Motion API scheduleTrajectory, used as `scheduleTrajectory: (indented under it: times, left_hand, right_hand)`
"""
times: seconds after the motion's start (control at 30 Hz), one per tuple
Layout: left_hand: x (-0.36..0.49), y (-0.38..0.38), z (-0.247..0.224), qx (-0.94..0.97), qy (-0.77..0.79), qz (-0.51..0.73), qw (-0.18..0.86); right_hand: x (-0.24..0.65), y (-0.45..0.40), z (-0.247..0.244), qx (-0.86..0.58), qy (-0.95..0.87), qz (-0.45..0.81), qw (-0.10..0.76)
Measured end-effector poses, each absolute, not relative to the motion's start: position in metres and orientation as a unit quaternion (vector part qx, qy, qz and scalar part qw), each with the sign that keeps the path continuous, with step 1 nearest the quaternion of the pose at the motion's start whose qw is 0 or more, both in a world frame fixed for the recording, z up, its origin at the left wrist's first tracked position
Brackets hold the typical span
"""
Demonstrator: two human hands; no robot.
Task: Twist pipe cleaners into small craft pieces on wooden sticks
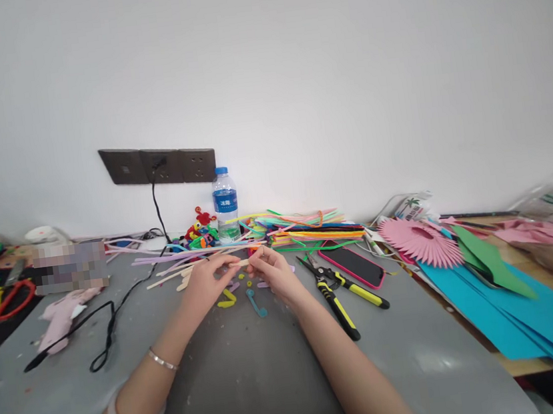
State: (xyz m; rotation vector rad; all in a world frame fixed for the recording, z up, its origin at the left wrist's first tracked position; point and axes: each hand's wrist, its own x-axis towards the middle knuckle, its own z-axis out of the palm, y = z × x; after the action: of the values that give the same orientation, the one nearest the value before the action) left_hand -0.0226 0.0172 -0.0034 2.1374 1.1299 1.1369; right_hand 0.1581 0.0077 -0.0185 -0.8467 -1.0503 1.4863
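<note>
Over the grey table (pixel 248 385), my left hand (pixel 209 279) and my right hand (pixel 273 271) meet with their fingertips nearly touching. Between them they pinch a small cream piece (pixel 244 263), its ends covered by the fingers. Just below the hands lie a bent yellow pipe-cleaner piece (pixel 226 300) and a blue curled piece (pixel 255 303). Lilac pipe cleaners (pixel 154 259) and cream sticks (pixel 167 279) lie by my left hand. Black and yellow pliers (pixel 339 286) rest right of my right hand.
Behind the hands stand a water bottle (pixel 226 206) and a pile of coloured pipe cleaners (pixel 314 231). A pink-cased phone (pixel 354 264) and blue paper (pixel 526 311) lie right. A pink glue gun (pixel 61 317), its black cord and orange-handled scissors (pixel 16 299) are left.
</note>
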Motion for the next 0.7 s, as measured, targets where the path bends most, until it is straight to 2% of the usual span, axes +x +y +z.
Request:
scheduleTrajectory:
  times: [0.13, 0.27, 0.7]
  left_hand:
    - [-0.022, 0.017, -0.003, 0.792, 0.418, 0.368, 0.251]
    - [-0.021, 0.014, -0.001, 0.806, 0.416, 0.348, 0.238]
    - [-0.016, 0.005, 0.007, 0.754, 0.422, 0.398, 0.308]
  right_hand:
    - [0.165, 0.007, -0.015, -0.357, -0.489, 0.639, 0.475]
    - [0.168, 0.008, -0.014, -0.357, -0.497, 0.65, 0.451]
    - [0.163, 0.006, -0.008, -0.351, -0.534, 0.568, 0.518]
